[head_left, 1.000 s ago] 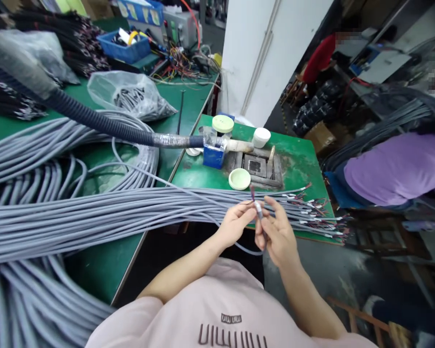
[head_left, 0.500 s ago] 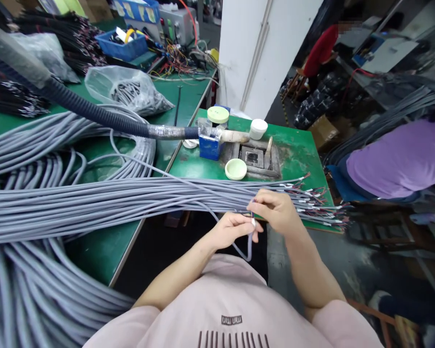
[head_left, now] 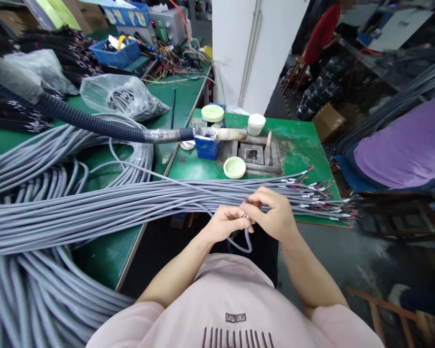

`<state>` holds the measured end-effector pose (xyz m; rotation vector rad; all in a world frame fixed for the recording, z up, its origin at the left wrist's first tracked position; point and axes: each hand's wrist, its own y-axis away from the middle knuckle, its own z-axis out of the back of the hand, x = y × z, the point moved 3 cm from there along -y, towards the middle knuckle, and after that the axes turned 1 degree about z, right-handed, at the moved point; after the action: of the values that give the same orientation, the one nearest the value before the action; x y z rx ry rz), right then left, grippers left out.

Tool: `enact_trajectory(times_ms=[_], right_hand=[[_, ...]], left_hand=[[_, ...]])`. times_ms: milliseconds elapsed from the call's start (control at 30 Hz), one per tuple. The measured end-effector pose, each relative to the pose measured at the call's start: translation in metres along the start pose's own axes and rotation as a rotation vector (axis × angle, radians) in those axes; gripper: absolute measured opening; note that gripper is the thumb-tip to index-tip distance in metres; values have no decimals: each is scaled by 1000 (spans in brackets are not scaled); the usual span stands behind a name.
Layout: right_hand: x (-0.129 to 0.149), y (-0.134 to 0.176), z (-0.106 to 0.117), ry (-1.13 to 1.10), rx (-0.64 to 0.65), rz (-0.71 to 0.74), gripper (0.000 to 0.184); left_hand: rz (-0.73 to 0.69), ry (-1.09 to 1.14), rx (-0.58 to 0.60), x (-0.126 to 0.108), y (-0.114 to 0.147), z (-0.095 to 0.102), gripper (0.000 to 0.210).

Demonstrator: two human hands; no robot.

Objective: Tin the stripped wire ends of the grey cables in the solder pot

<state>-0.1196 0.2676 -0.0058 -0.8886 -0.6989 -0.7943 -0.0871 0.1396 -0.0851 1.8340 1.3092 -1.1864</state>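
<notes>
My left hand [head_left: 229, 223] pinches a grey cable [head_left: 247, 241] close to its end, and the cable loops down below the fingers. My right hand [head_left: 271, 212] closes on the thin coloured wires [head_left: 245, 199] that come out of that end; my fingertips hide part of them. Both hands nearly touch in front of my chest. Just behind them lies a thick bundle of grey cables [head_left: 130, 203], running from the left across to the right. Its stripped ends [head_left: 322, 193] show white bands and fine red and dark wires at the right edge of the green bench.
A soldering pot [head_left: 253, 153] is set in the bench [head_left: 297, 130]. Around it are a pale green dish [head_left: 235, 167], a white tub [head_left: 256, 124] and a blue box [head_left: 206, 147]. A ribbed hose [head_left: 105, 128] crosses above. A person in purple [head_left: 402, 145] sits at the right.
My hands have drawn closer together, the right moving slightly left and down to the cable end. The camera view has shifted a little.
</notes>
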Motion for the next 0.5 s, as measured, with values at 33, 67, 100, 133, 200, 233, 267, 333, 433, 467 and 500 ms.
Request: enact_trajectory(times_ms=[33, 67, 100, 133, 200, 233, 267, 333, 433, 467, 500], right_hand=[[2, 0, -1, 18, -15, 10, 12], [3, 0, -3, 16, -29, 14, 14], [1, 0, -5, -5, -33, 14, 16], [-1, -1, -6, -41, -31, 14, 16], [-8, -1, -9, -126, -29, 20, 14], [-12, -1, -9, -159, -37, 25, 13], [-15, -1, -10, -182, -46, 31, 13], [-20, -1, -10, -198, -65, 42, 12], [-24, -1, -7, -174, -87, 70, 14], [-25, -1, -5, -150, -99, 97, 15], [-25, 0, -3, -118, -109, 141, 18]], left_hand=[[-5, -2, -1, 0, -1, -1, 33], [-6, -1, -13, 0, -1, 0, 34], [-5, 6, -34, 1, -1, 1, 33], [-8, 20, -63, 2, -1, 3, 33], [-25, 63, -117, 6, -1, 7, 32], [-33, 86, -138, 7, -1, 10, 31], [-37, 109, -153, 8, -2, 11, 32], [-35, 156, -182, 8, -3, 13, 34], [-10, 242, -230, 4, -5, 15, 39], [-1, 269, -243, 2, -5, 16, 39], [6, 295, -254, 0, -6, 16, 39]])
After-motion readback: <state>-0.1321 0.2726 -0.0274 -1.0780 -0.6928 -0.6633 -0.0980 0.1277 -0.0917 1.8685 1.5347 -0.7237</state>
